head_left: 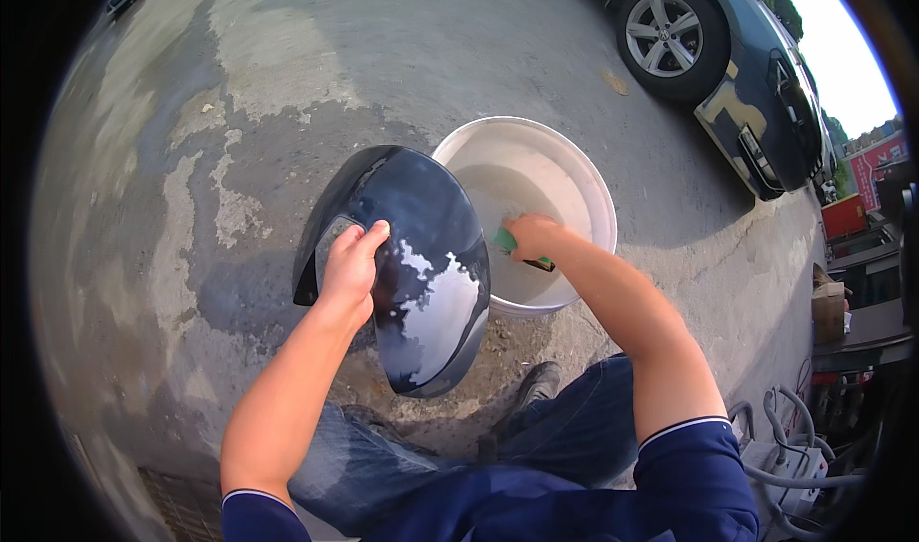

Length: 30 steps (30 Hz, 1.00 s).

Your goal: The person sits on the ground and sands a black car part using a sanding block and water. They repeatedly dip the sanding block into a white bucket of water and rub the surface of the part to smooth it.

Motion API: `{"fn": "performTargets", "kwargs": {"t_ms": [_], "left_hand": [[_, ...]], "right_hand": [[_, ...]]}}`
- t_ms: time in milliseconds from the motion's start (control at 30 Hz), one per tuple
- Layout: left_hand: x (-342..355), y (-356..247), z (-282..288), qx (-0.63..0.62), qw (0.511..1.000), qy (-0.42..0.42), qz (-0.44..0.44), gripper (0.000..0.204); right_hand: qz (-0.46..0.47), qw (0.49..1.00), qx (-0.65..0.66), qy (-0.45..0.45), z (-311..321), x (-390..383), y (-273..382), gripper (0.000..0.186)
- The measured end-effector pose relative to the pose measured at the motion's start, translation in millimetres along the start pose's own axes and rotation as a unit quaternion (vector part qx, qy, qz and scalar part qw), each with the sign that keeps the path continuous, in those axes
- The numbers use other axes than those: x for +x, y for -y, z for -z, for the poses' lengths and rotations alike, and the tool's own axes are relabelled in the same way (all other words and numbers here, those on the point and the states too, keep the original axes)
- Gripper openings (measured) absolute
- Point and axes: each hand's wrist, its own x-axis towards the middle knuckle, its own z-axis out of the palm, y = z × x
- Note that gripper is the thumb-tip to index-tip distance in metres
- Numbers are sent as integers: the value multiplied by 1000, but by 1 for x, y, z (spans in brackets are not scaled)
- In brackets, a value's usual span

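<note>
My left hand (pixel 348 272) grips a glossy black curved body panel (pixel 421 202) at a cutout in its edge, the thumb lying on the top face. The panel is tilted, and a wet, pale patch or reflection spreads over its right lower part. Just right of it stands a round white bucket (pixel 607 197) with cloudy water (pixel 498 188) inside. Over the bucket, my right hand (pixel 538 237) is closed on a green pad (pixel 504 239), probably a sponge. A dark piece with a yellow-green edge shows below that hand; whether it belongs to the pad I cannot tell.
A grey-blue car with a front wheel (pixel 664 34) and a patchy dark bumper (pixel 771 130) stands at the far right. Grey hoses (pixel 795 480) and a box-shaped unit lie at the lower right, near a cardboard box (pixel 829 312). Stained concrete (pixel 278 73) surrounds the bucket.
</note>
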Motion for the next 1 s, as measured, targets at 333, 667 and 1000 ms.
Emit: {"fn": "performTargets", "kwargs": {"t_ms": [333, 667, 1000], "left_hand": [[20, 6, 20, -136, 989, 4, 61, 15], [26, 2, 5, -157, 975, 105, 117, 22], [-1, -17, -5, -80, 976, 200, 43, 24]], "right_hand": [[99, 894, -65, -431, 129, -163, 51, 66], [84, 877, 302, -365, 110, -204, 81, 99], [226, 617, 729, -191, 61, -187, 72, 92]]}}
